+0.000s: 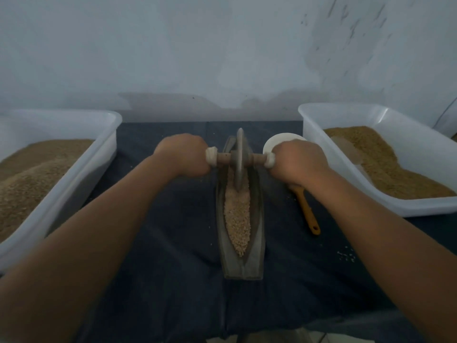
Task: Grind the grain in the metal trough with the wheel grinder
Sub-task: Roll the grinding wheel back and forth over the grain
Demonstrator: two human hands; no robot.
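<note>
Fists of the left hand [183, 154] and right hand [298, 162] clench the wheel grinder [239, 159] axle ends over the metal trough [257, 219]; its rim sinks into grain [237, 219], and the scoop [306, 211] is half hidden.

Two hands [184, 154] [300, 163], two tubs [100, 157] [312, 137], one trough [257, 233], one wheel grinder [239, 157], one scoop [308, 211]

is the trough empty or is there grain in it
Not empty: pale grain lies along the trough from its near end up to the wheel standing in it.

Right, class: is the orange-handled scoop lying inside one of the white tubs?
No, the scoop lies on the dark cloth, between the metal trough and the right tub.
</note>
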